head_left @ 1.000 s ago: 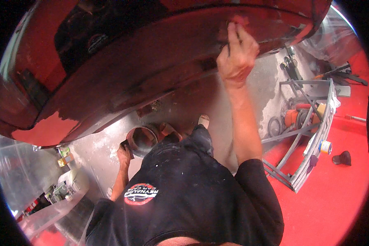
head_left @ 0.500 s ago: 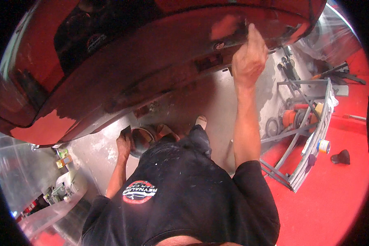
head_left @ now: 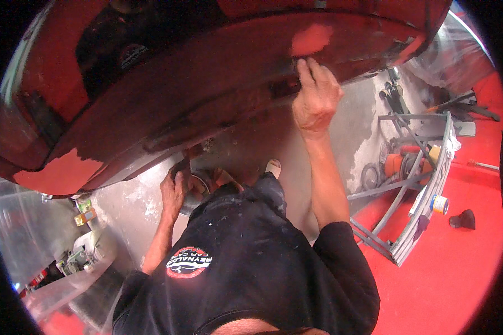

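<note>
The work in hand looks only part done. The curved dark red car panel (head_left: 218,72) spans the space in front of the person and overhead, mostly glossy and reflective. Dull, lighter red shows in one patch (head_left: 311,39) just beyond the right fingertips, and in a larger ragged patch (head_left: 64,170) at the panel's left end; these seem to be the worked areas, and the wide dark stretch between them seems untreated. The right hand (head_left: 318,100) has its fingers bunched against the panel below the nearer patch; whether they pinch something thin, one cannot tell. The left hand (head_left: 174,191) grasps a dark, flat pad (head_left: 180,167) beside the bucket (head_left: 201,184) on the floor, whose contents are too dim to judge.
</note>
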{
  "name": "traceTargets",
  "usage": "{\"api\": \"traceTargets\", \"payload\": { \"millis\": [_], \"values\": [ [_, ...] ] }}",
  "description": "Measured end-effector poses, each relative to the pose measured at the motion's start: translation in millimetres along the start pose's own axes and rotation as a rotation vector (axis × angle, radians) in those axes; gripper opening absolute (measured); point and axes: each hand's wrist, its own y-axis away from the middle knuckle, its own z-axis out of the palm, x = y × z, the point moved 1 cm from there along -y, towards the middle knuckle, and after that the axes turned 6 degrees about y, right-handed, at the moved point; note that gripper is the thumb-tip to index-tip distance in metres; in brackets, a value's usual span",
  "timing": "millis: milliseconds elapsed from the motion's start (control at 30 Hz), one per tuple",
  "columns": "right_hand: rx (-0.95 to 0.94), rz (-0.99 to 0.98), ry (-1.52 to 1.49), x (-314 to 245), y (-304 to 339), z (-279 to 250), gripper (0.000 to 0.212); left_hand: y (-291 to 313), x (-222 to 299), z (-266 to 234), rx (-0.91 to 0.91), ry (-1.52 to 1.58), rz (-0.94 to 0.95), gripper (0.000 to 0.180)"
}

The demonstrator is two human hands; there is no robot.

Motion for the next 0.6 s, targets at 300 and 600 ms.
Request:
{"api": "traceTargets", "payload": {
  "millis": [300,600],
  "values": [
    [0.053,0.170,-0.013,4.1,-66.4,-5.6,0.041,-15.3,36.5,9.6,-0.038,0.052,0.049,0.046],
    [0.041,0.055,-0.066,-60.9,-17.5,-5.6,0.039,-14.5,93.4,4.8,-0.037,0.218,0.143,0.043]
  ]
}}
